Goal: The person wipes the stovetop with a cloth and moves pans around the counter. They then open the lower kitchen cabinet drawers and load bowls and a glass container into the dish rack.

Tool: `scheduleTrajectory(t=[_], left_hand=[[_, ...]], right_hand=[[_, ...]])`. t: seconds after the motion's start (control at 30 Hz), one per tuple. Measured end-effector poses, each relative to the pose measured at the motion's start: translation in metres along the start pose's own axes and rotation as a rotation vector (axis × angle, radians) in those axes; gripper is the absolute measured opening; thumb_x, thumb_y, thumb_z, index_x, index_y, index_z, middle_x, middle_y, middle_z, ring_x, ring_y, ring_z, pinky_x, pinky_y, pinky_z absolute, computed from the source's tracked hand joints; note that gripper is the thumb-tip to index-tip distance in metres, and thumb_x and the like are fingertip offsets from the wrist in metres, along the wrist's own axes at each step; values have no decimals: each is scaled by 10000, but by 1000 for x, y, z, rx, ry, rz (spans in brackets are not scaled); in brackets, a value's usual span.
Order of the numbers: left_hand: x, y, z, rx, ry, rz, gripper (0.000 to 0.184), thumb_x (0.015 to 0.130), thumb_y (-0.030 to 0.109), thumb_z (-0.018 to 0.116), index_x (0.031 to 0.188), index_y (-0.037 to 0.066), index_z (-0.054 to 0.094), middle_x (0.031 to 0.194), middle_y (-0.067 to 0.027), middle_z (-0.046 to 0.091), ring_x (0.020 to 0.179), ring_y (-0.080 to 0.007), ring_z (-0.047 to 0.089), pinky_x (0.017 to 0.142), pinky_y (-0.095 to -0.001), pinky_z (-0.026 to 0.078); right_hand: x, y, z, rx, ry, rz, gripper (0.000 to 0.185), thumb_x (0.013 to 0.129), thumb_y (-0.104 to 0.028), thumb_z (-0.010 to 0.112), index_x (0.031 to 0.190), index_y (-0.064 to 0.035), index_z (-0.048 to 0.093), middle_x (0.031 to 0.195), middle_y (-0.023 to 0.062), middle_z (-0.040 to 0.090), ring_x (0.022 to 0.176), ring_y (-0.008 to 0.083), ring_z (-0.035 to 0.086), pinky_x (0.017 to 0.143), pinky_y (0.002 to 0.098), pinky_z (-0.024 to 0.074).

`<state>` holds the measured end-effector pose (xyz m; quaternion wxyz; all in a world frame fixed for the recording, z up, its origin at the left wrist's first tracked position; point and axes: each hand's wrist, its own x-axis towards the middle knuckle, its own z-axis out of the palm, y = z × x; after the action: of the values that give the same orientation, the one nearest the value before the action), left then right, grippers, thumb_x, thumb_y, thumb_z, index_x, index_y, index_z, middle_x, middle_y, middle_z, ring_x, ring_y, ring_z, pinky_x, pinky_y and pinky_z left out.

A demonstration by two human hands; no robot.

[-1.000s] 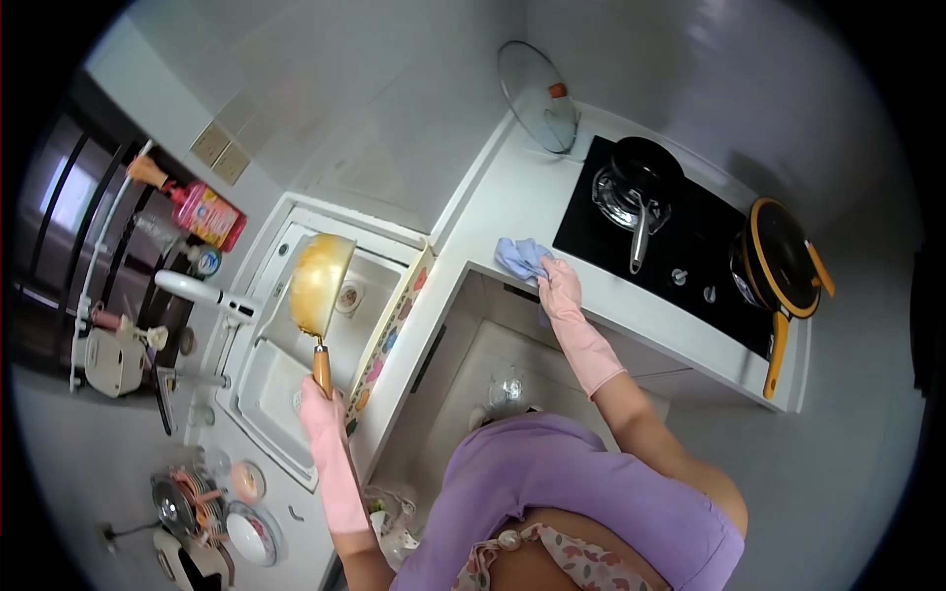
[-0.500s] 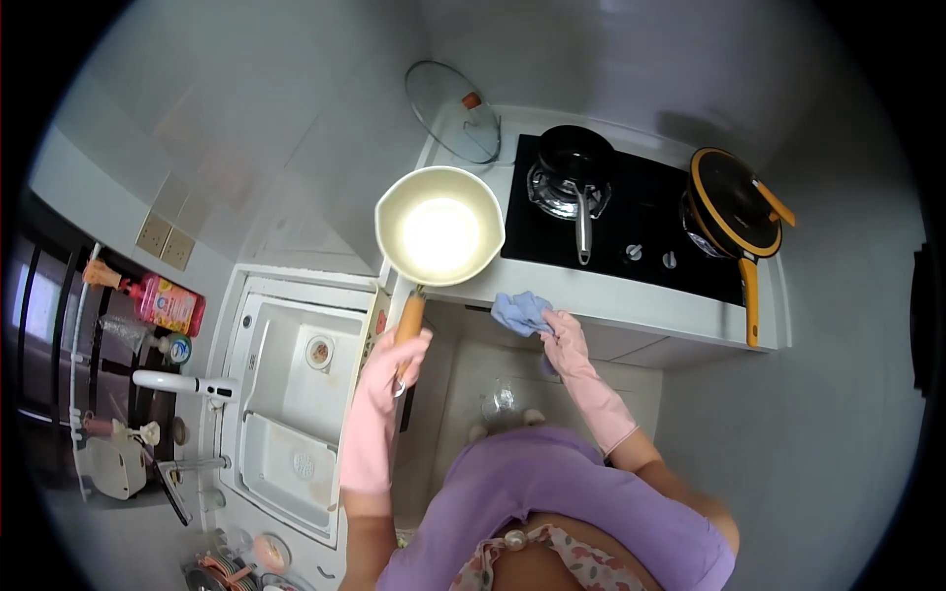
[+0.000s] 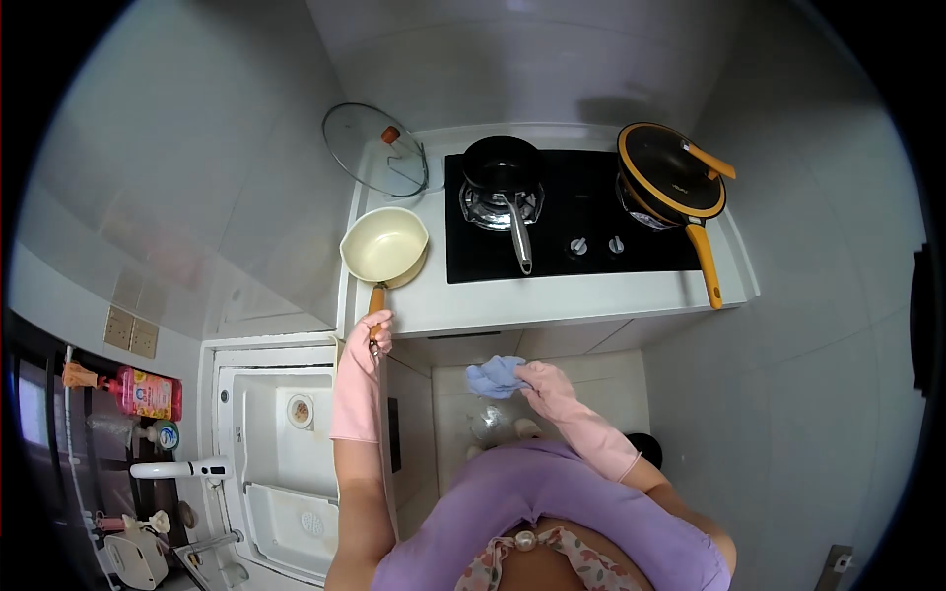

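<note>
A cream saucepan (image 3: 385,243) with a wooden handle is over the white counter (image 3: 434,303), left of the hob; it looks set down, though its base is hidden. My left hand (image 3: 365,337), in a pink rubber glove, is closed round the handle's end. In front of the counter edge, my right hand (image 3: 544,386), gloved alike, pinches a crumpled blue cloth (image 3: 495,377) hanging in the air. Behind the saucepan, a glass lid (image 3: 379,150) with a wooden knob leans against the wall.
A black pan (image 3: 503,165) with a metal handle sits on the left burner of the black hob (image 3: 576,212). A lidded yellow-rimmed wok (image 3: 672,175) occupies the right burner. The white sink (image 3: 271,433) and its tap (image 3: 182,469) are at left, beside a pink soap bottle (image 3: 148,394).
My left hand has lowered the saucepan from in front of me to the counter beside the hob. My right hand has drawn back toward my body with the cloth. The camera view has shifted.
</note>
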<state>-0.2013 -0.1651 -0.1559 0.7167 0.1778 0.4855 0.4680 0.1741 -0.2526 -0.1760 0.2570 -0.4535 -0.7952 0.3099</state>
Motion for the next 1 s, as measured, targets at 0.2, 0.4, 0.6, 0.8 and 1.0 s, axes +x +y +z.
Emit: scheduleTrajectory(t=[0.2, 0.4, 0.6, 0.8, 1.0], left_hand=[[9, 15, 7, 20, 19, -7, 176, 910, 244, 600, 915, 70, 569, 616, 71, 507, 412, -16, 413, 363, -176, 307], [25, 33, 7, 178, 156, 6, 268, 880, 359, 639, 837, 97, 606, 638, 59, 564, 429, -27, 466, 360, -158, 356], [33, 30, -10, 285, 202, 102, 391, 857, 286, 681, 1085, 1, 540, 880, -54, 629, 654, -90, 610, 493, -189, 493], [15, 31, -2, 435, 479, 190, 406, 820, 120, 692, 1150, -9, 493, 840, -56, 616, 581, -103, 603, 491, -212, 473], [25, 26, -4, 560, 499, 273, 451, 804, 148, 707, 1176, -22, 518, 918, -78, 638, 679, -130, 619, 576, -256, 487]], right_hand=[[16, -19, 7, 31, -80, -15, 366, 703, 1, 643, 1048, -107, 589, 888, 132, 592, 862, 349, 581, 718, 408, 467], [48, -46, 19, -8, -97, 81, 391, 733, -79, 710, 1102, -116, 587, 1004, 138, 598, 951, 350, 587, 793, 400, 482], [103, -52, 33, -158, -102, -42, 350, 737, -98, 717, 1070, -142, 620, 987, 96, 600, 911, 305, 597, 776, 385, 487], [166, -44, 51, -239, -2, -302, 303, 692, 9, 669, 960, -132, 675, 837, 77, 612, 731, 271, 583, 655, 343, 477], [247, -69, 90, -362, -29, -441, 351, 703, -148, 672, 1045, -168, 597, 906, 81, 607, 856, 290, 607, 717, 382, 499]])
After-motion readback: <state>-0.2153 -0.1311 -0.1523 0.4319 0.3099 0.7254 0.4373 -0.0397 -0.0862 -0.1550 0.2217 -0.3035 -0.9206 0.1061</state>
